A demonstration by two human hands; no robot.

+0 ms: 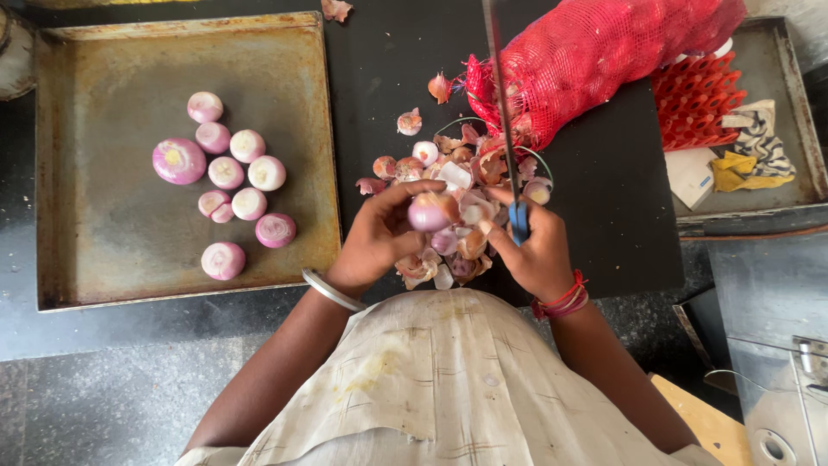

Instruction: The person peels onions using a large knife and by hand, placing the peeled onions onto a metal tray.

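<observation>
My left hand [377, 237] holds a small pink onion [429, 211] between thumb and fingers, above a heap of onion skins [457, 250]. A silver bangle sits on that wrist. My right hand [536, 250] grips a knife by its blue handle [518, 217], and the long blade [498, 78] points away from me. Its fingers touch the peel beside the onion. Red threads circle the right wrist. Several peeled onions [233, 173] lie on a large metal tray [103, 242] to the left.
A red mesh sack [595, 52] of onions lies at the upper right on the black counter [621, 190]. Behind it are a red plastic crate [699, 103], folded cloths [759, 147] and another metal tray [776, 203]. Loose skins [410, 122] scatter around.
</observation>
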